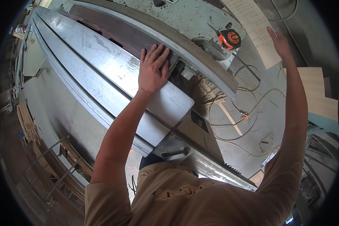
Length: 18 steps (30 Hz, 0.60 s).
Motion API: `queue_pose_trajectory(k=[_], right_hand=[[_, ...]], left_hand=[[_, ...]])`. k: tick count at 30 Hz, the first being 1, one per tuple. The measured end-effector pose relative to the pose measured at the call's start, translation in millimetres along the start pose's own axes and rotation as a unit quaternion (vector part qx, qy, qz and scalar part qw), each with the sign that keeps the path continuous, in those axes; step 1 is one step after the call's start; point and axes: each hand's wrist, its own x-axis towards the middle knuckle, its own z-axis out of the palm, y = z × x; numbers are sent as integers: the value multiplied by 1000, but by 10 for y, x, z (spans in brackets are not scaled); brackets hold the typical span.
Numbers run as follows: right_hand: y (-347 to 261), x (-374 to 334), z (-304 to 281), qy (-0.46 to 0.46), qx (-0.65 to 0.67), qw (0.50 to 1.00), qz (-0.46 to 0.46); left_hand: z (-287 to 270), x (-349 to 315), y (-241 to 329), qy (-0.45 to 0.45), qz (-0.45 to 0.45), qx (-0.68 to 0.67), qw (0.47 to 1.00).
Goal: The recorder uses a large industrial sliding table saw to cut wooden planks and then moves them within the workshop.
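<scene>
My left hand [153,69] lies flat with its fingers stretched out. The fingertips rest on a brownish plate beside a long grooved metal machine table [105,64]. To the right, my raised right hand [280,43] grips the edge of a long pale sheet [252,30] covered in handwriting. Its thumb shows along the edge, while the other fingers are mostly hidden. Between the two hands, an orange and black tape measure [229,39] sits on a worn greenish surface [192,19]. A long metal fence [177,43] runs past the left hand's fingertips.
A loose cable [248,130] loops over the floor at right, around a thin wooden strip [229,118]. Pale boards [309,84] stand beyond my right forearm. Stacked wood strips [26,120] and a metal rack [56,165] are at left. A toothed rail [214,169] crosses close to my body.
</scene>
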Motion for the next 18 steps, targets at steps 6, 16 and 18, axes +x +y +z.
queue_pose_trajectory(k=[6,16,18], right_hand=[[373,224,-202,90,-26,994,51],[131,79,-19,42,4,999,3],[157,129,-40,27,-15,999,-27]], left_hand=[[100,44,86,-3,2,-19,1000],[54,27,62,-8,-1,-14,1000],[65,34,57,-8,-3,-15,1000]])
